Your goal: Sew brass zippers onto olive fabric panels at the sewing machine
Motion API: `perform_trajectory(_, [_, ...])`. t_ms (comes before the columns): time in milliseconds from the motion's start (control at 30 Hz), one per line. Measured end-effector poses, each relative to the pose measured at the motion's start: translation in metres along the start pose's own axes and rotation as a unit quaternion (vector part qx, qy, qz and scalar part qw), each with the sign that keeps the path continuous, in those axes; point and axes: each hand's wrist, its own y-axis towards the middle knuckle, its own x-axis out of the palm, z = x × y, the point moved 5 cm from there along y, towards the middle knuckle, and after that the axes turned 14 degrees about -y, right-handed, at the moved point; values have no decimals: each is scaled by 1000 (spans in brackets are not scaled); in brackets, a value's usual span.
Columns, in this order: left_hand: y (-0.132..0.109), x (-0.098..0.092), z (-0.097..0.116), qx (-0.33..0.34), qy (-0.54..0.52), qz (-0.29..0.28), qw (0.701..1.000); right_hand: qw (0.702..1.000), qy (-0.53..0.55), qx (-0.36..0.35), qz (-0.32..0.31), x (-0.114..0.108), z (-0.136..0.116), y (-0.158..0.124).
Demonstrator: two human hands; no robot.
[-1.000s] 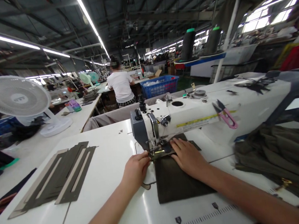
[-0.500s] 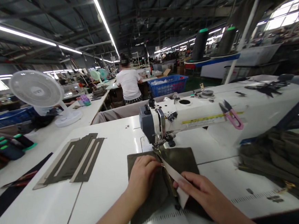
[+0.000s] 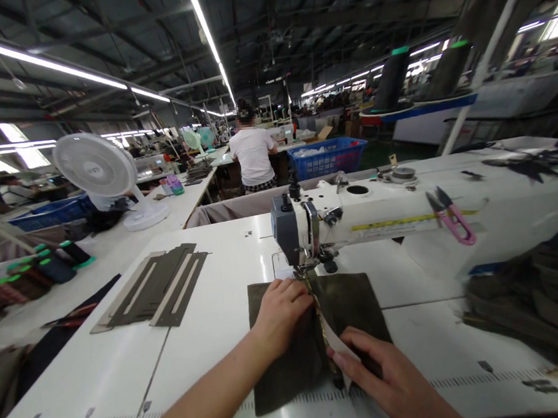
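A dark olive fabric panel (image 3: 292, 378) lies under the needle area of a white sewing machine (image 3: 305, 233). Down its middle runs a zipper (image 3: 320, 312) with gold-coloured teeth. My left hand (image 3: 283, 312) rests on the panel's left half, its fingers closed at the zipper just in front of the presser foot. Lower down, my right hand (image 3: 383, 368) pinches a pale strip (image 3: 338, 343) along the zipper's right side. The strip's lower end is partly covered by my right fingers. What lies under my left fingertips is hidden.
Olive cut pieces with pale strips (image 3: 162, 286) are stacked on the left of the table. Pink-handled thread snips (image 3: 455, 217) sit against the machine arm. Bunched olive fabric (image 3: 523, 306) lies right. A white fan (image 3: 96, 165), thread cones (image 3: 54, 262) and a person (image 3: 254, 156) are beyond.
The view has swung left, so everything appears further right. My left fingers are closer to the presser foot, and less of the pale strip shows between my hands.
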Motion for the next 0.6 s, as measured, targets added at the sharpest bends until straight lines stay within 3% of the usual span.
perform_trajectory(200, [-7,-4,9,20,-115,-47,992,999,12,-32,21,-12,-8,4])
perform_trajectory(433, [-1,-15,13,68,-116,38,990,993,101,10,59,-28,-8,15])
perform_trajectory(600, [12,-15,14,91,-85,49,991,995,13,-37,97,-40,-19,23])
